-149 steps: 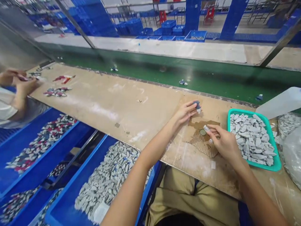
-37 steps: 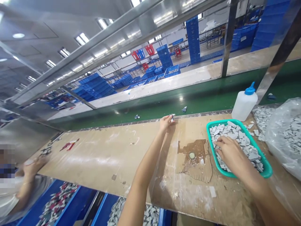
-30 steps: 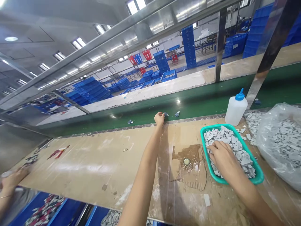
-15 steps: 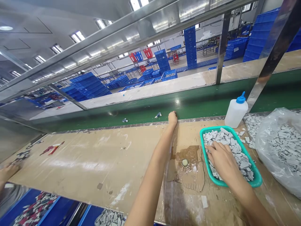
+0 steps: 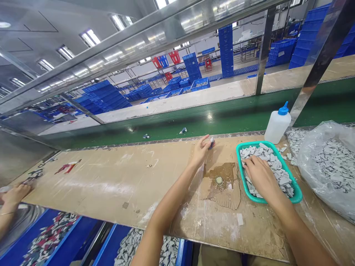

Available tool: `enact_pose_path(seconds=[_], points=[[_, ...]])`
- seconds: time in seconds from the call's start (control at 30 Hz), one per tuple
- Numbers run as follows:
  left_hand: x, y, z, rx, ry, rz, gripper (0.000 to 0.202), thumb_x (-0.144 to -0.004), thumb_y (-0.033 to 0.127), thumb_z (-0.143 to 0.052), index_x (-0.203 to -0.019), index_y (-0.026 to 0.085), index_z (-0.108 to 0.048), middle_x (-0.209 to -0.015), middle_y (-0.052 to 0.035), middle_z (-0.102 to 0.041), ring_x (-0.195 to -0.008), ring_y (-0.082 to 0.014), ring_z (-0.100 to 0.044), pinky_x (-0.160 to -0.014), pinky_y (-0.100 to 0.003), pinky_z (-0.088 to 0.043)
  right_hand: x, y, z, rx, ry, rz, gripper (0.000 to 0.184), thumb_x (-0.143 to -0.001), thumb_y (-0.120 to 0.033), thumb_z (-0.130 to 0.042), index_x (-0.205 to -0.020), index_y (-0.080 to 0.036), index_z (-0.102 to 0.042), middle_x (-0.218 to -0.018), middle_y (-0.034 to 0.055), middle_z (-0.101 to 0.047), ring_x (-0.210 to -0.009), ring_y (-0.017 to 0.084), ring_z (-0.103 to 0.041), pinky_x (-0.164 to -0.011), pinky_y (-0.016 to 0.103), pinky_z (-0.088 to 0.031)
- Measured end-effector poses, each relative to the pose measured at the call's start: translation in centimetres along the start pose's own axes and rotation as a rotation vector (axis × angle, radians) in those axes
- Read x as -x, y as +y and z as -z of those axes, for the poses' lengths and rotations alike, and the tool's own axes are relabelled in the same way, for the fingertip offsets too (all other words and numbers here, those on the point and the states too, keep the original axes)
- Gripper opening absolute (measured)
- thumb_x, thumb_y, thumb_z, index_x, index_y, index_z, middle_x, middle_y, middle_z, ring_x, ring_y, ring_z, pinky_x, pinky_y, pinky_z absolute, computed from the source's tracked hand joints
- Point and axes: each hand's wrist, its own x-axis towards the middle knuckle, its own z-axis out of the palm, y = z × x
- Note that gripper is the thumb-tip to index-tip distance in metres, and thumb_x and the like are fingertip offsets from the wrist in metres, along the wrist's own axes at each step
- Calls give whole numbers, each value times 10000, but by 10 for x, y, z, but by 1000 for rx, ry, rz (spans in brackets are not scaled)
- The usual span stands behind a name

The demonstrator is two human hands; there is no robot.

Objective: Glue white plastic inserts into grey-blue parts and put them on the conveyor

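My left hand is over the board just this side of the green belt, closed on a small dark-and-white plastic piece that sticks out past the fingertips. My right hand rests in the green basket, its fingers bent down and drawn together among flat grey pieces. What those fingertips hold is hidden. Between my hands, a small round metal cap sits in a wet brown patch of cardboard.
Behind the basket stands a white squeeze bottle with a blue nozzle. A clear bag of grey pieces is at right. Two small pieces lie on the green belt. At far left is a co-worker's hand. Blue bins sit below the edge.
My left hand has come back from the belt's edge toward me, and the dark-and-white piece in it now shows. My right hand stays in the basket. The view has shifted slightly.
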Motion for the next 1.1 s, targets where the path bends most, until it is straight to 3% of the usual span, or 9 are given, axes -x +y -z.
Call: enact_pose_path(seconds=[0.1,0.27,0.43,0.6,0.67,0.77,0.87,0.97,1.1], points=[[29,4,-1,363,-76,248,307,-853,232,-685,-1129,105,-641,-1008,-99,-689,-1002,-185,-682,-1065,-354,-494,-1,1,1,-28,7,7,260,-1005,-201,-385,-957,-150,-635,-950,118,-613,-860,248,-567,-769,363,-385],[64,9,-2,601,-69,409,240,-918,187,-576,-1133,116,-656,-1027,-97,-675,-1059,-183,-654,-1065,-371,-515,-3,2,1,-82,49,-34,294,-1018,-241,-362,-938,-140,-626,-957,132,-632,-868,257,-590,-775,366,-416],[75,2,-1,632,-76,389,274,-792,112,-709,-1051,184,-654,-1017,-64,-668,-1082,-220,-640,-1043,-485,-507,-4,2,2,-89,26,-15,224,-984,-202,-424,-998,-131,-636,-960,119,-670,-901,262,-616,-799,371,-429],[71,-10,6,675,-12,446,240,-744,43,-724,-913,191,-639,-831,12,-625,-696,-67,-609,-774,-209,-541,-10,-1,10,-41,-130,-30,245,-885,-120,-523,-1083,-150,-665,-1039,100,-686,-1000,261,-625,-838,366,-430],[71,-11,9,677,5,460,215,-775,30,-686,-926,178,-646,-848,6,-631,-684,-56,-604,-740,-174,-526,-15,-2,12,-52,-171,-74,248,-869,-123,-548,-1072,-162,-685,-1042,95,-694,-991,260,-635,-837,366,-443],[72,-9,12,665,-24,442,238,-797,-14,-626,-975,140,-659,-954,-31,-658,-811,-74,-649,-833,-168,-520,-19,-2,12,-66,-192,-116,233,-890,-160,-534,-1048,-170,-706,-1028,98,-702,-937,269,-651,-793,367,-463],[75,-6,12,644,-108,437,339,-781,-51,-620,-1083,96,-666,-965,-53,-663,-871,-85,-659,-917,-171,-488,-18,1,10,-138,-121,-152,277,-942,-247,-464,-1057,-160,-700,-1025,119,-695,-899,276,-653,-743,366,-476],[78,-7,10,625,-123,443,307,-774,-52,-640,-1052,74,-676,-913,-56,-657,-853,-88,-655,-934,-175,-473,-16,4,13,-284,-4,-198,328,-960,-319,-406,-1027,-161,-686,-1022,128,-691,-935,286,-648,-776,387,-493],[84,-11,4,592,-204,453,191,-748,85,-765,-901,108,-652,-919,-71,-654,-784,-117,-637,-785,-230,-515,-16,1,22,-614,137,-365,326,-924,-434,-482,-993,-192,-688,-994,113,-713,-879,267,-669,-806,410,-524]])
